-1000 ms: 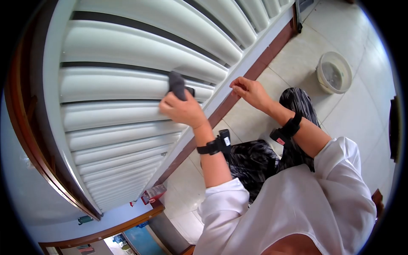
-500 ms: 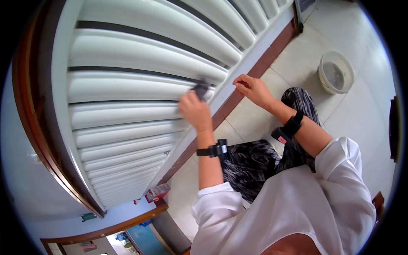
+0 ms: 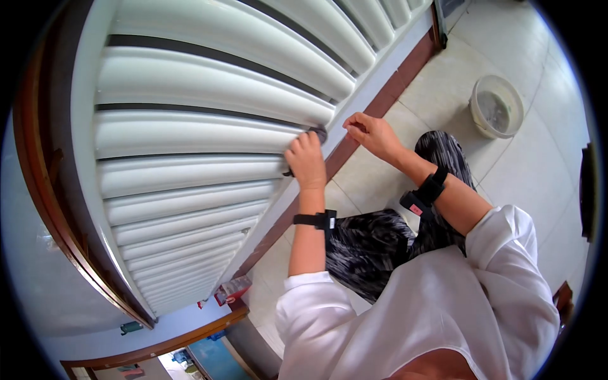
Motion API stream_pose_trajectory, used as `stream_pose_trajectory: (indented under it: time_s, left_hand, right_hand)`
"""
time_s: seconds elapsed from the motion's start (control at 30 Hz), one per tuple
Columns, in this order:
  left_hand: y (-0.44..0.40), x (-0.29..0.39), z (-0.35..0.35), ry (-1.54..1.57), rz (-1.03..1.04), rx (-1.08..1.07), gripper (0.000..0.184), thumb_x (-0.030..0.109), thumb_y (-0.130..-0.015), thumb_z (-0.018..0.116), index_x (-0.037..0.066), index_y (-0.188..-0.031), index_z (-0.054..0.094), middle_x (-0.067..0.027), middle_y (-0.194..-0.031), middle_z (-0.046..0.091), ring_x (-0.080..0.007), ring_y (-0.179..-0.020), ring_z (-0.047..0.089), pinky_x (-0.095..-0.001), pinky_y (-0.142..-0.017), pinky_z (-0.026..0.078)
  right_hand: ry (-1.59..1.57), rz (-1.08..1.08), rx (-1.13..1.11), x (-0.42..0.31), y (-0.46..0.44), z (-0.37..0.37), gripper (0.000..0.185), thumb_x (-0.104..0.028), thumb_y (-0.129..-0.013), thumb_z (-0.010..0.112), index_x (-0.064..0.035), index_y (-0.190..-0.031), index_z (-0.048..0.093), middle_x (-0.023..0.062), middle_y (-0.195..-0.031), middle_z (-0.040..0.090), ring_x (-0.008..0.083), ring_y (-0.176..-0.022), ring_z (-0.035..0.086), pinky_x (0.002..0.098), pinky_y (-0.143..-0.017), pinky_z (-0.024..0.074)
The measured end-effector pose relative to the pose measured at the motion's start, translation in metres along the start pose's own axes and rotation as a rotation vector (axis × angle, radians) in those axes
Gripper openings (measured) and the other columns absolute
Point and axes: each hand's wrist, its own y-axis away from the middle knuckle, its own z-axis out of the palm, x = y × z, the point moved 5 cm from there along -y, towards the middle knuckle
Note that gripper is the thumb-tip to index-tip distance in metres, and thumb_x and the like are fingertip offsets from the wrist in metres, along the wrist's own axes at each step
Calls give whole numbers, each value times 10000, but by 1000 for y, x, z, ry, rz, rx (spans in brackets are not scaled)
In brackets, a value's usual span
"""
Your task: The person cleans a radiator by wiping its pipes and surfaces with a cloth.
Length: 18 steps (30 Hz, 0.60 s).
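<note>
My left hand [image 3: 308, 164] presses a dark grey cloth [image 3: 322, 134] against the lower-edge end of a slat on a white slatted radiator [image 3: 209, 132]. The fingers are closed over the cloth, so most of it is hidden; bits stick out above the fingertips and to the left of the hand. To the right, my right hand [image 3: 375, 137] hovers in front of the radiator's white side strip and the brown skirting, touching neither. Its fingers are curled in, and I see nothing in them. Both forearms wear black straps with small devices.
A whitish bucket [image 3: 476, 120] with greyish water stands on the tiled floor [image 3: 437, 82] at the right. Brown skirting [image 3: 354, 140] runs along the radiator. A red box [image 3: 233, 290] lies near the lower doorway, and a wooden frame [image 3: 31, 171] curves along the left.
My left hand and the cloth have slid right along the slat to its end, and the motion blur is gone. My right hand stays nearly where it was, fingers still curled.
</note>
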Motion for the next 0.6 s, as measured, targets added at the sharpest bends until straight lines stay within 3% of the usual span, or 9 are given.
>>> stream_pose_trajectory:
  time_s: [0.13, 0.2, 0.23, 0.33, 0.4, 0.43, 0.47, 0.53, 0.6]
  left_hand:
    - [14, 7, -3, 191, -103, -10, 283, 110, -772, 571, 137, -1053, 550, -49, -962, 550, -267, -877, 541, -374, -711, 437]
    - [35, -2, -10, 781, -260, -60, 354, 106, -742, 627, 66, -1079, 529, -82, -1005, 579, -306, -936, 565, -396, -755, 457]
    - [46, -4, -8, 783, -268, -54, 354, 106, -742, 627, 66, -1079, 529, -82, -1005, 579, -306, -936, 565, -396, -755, 457]
    - [98, -7, 34, 1733, -958, -338, 353, 205, -844, 646, 42, -1134, 525, -91, -1045, 609, -234, -932, 601, -334, -782, 484]
    - [117, 12, 25, 2290, -1128, -266, 371, 278, -890, 610, 53, -1173, 528, -64, -1036, 606, -178, -930, 591, -303, -778, 486]
    - [125, 21, 26, 2467, -1175, -351, 419, 360, -915, 556, 54, -1199, 526, -58, -1057, 601, -175, -930, 593, -302, -793, 482]
    - [132, 28, 24, 2549, -1132, -423, 546, 452, -909, 519, 15, -1233, 484, -75, -1111, 586, -205, -1012, 569, -353, -875, 459]
    - [139, 30, 25, 2450, -1105, -301, 597, 502, -929, 442, 14, -1273, 458, -95, -1182, 549, -215, -1119, 509, -366, -889, 452]
    - [149, 21, 20, 2316, -1088, -225, 601, 502, -942, 407, 17, -1296, 438, -108, -1239, 504, -215, -1175, 462, -386, -902, 447]
  right_hand:
    - [-25, -2, 20, 12, -1, -1, 222, -255, -875, 551, -50, -940, 609, 66, -753, 679, 190, -657, 657, 310, -639, 502]
    - [169, -38, -32, 17, -3, 1, 327, -342, -852, 590, -71, -1034, 596, 89, -848, 684, 227, -791, 662, 316, -694, 510]
    - [175, -44, -38, 16, -1, 2, 327, -342, -852, 590, -71, -1034, 596, 89, -848, 684, 227, -791, 662, 316, -694, 510]
    - [93, 3, -284, 8, 14, 24, 540, -442, -819, 627, -110, -1229, 513, 141, -1009, 655, 275, -957, 628, 325, -782, 499]
    - [-32, 167, -618, 5, 38, 48, 716, -496, -803, 636, -143, -1370, 374, 172, -1153, 593, 293, -1065, 574, 341, -855, 474]
    - [64, 96, -650, 10, 42, 58, 718, -456, -809, 647, -146, -1386, 353, 152, -1207, 559, 255, -1095, 558, 327, -864, 464]
    - [160, 27, -677, 16, 47, 66, 724, -415, -814, 658, -148, -1402, 332, 131, -1260, 525, 216, -1125, 542, 312, -874, 455]
    - [195, 111, -631, 18, 59, 75, 635, -349, -831, 655, -119, -1363, 395, 98, -1223, 541, 189, -1089, 543, 310, -861, 456]
    - [-146, 215, -451, 35, 59, 81, 517, -280, -825, 646, -110, -1285, 480, 125, -1070, 599, 240, -965, 568, 311, -811, 466]
